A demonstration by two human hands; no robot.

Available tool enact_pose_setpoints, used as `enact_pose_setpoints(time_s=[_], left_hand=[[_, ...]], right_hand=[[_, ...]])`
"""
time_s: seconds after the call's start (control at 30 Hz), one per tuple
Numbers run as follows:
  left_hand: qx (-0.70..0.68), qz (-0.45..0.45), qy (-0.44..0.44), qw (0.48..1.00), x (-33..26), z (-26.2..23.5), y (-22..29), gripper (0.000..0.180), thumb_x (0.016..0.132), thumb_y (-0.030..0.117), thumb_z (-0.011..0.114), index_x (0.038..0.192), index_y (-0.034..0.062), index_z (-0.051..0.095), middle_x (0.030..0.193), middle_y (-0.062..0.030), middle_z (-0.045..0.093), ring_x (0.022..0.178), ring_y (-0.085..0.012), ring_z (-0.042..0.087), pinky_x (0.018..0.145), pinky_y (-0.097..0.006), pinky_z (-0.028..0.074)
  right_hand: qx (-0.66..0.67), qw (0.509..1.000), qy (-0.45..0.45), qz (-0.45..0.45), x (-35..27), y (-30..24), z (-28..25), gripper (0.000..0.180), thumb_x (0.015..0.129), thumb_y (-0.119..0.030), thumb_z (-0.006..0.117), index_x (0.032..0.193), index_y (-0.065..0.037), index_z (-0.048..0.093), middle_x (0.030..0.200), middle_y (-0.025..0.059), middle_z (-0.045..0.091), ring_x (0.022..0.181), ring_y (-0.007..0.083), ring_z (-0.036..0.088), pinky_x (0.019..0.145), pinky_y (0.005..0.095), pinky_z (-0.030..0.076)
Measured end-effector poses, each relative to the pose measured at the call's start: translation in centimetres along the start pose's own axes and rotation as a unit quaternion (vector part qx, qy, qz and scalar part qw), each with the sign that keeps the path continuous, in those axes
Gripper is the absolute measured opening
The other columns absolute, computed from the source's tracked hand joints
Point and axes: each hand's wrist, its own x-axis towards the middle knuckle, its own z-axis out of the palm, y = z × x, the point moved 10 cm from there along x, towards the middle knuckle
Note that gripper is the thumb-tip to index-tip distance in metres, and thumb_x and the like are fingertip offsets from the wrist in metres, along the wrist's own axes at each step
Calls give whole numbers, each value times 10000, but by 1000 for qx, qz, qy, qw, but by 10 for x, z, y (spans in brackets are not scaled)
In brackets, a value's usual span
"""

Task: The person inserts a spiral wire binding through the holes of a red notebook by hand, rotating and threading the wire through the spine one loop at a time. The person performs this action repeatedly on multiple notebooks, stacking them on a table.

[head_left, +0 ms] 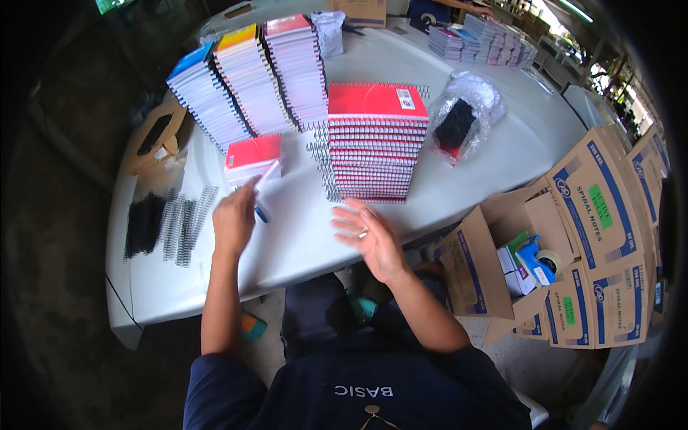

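Has the short red-topped notebook pile (253, 150) lying on the pale table (494, 168), in front of three tall notebook stacks (247, 86). Pinches a narrow pale piece (268, 173), too blurred to identify, near the pile in the left hand (234, 216). Holds the right hand (374, 242) spread and empty before the tall coil-bound red stack (376, 154). Could skew the short pile by dragging across its cover, or topple the coil-bound stack by bumping its jutting coils. Might also tangle the loose silver coils (185, 223) and black coils (145, 223) with a careless leftward sweep. Works beside an open carton (469, 269) containing a tape roll (550, 261), with more cartons (595, 208) to the right. Shares the room with a co-worker, only an arm (453, 4) plainly visible, beyond distant notebook stacks (481, 41).
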Motion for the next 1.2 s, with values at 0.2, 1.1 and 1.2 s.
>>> enact_pose_setpoints(time_s=[0.2, 1.1, 1.2], left_hand=[[-35, 230, -5, 973, -89, -22, 89, 513, 740, 101, 634, 1238, 137, 517, 1300, -127, 471, 1249, -276, 390, 1022, -463, 260], [95, -170, 28, 980, -18, 7, -179, 261, 884, 245, 508, 1013, 25, 563, 889, -135, 617, 783, -268, 609, 726, -384, 473], [-300, -187, 52, 934, -25, 11, -175, 262, 896, 236, 445, 1001, 28, 566, 693, -55, 539, 644, -125, 514, 623, -284, 430]], right_hand=[[80, 988, -64, 118, 16, 37, 27, 340, 859, -94, 574, 1179, 11, 525, 1079, 105, 601, 986, 182, 588, 901, 325, 463], [-331, 920, -161, -134, 41, 24, 36, 285, 846, -52, 597, 1130, -41, 614, 1022, 46, 653, 891, 86, 565, 823, 230, 460], [-303, 938, -155, -71, 45, 38, 22, 296, 844, -41, 594, 1139, -49, 612, 1039, 44, 649, 903, 83, 562, 831, 229, 458]])
